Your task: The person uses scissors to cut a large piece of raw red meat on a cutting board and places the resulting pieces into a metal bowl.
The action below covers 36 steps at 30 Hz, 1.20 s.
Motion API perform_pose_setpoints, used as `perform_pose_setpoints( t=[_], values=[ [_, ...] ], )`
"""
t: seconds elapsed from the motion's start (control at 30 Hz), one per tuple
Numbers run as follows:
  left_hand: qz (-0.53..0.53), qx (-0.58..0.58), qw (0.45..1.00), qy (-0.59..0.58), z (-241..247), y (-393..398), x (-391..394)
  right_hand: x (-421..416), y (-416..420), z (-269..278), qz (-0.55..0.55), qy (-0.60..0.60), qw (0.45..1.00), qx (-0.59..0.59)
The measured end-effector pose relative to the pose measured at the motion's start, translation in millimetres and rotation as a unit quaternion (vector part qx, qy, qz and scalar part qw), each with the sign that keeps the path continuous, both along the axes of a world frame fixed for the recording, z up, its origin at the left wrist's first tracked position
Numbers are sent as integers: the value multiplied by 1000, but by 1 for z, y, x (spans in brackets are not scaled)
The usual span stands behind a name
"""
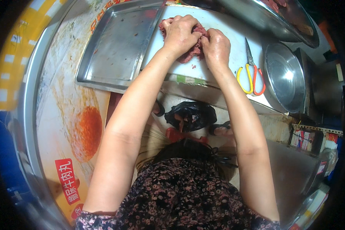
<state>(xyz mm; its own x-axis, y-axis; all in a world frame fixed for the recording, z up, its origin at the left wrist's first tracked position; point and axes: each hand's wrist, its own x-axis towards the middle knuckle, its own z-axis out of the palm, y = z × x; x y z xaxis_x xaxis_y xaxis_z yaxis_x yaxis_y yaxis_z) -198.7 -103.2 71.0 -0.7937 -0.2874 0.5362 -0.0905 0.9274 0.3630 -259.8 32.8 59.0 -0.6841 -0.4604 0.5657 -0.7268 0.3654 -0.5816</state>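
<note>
Raw red meat (191,56) lies on a white cutting board (235,31), partly covered by my hands. My left hand (180,33) grips the meat from above, its fingers curled into it. Close beside it, my right hand (218,46) has its fingertips bent onto the meat's right side, pinching it. A small scrap of meat (193,66) rests on the board just below the main piece. To the right of my right hand lie scissors (250,67) with one yellow and one red-orange handle, blades pointing away from me.
A shallow metal tray (118,43) with small scraps sits left of the board. A round steel bowl (284,76) stands to the right. At the top right is a large metal basin (264,17) holding meat. A black plastic bag (191,115) is below the board's near edge.
</note>
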Motion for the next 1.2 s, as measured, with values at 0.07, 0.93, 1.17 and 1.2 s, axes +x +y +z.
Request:
perform_pose_setpoints(
  t=[0.07, 0.93, 1.17, 1.2],
  values=[
    [0, -8, 1000, 5, 0, 1, 0, -6, 1, -5, 3, 4, 1000, 25],
    [25, 152, 979, 133, 8, -7, 30, 7, 39, 3, 22, -93, 994, 45],
    [-1, 90, 988, 128, 3, 8, 32, -5, 2, -8, -22, -110, 993, 22],
    [-1, 87, 988, 125, 3, 8, 34, -8, 3, -10, -24, -104, 994, 20]
  ],
)
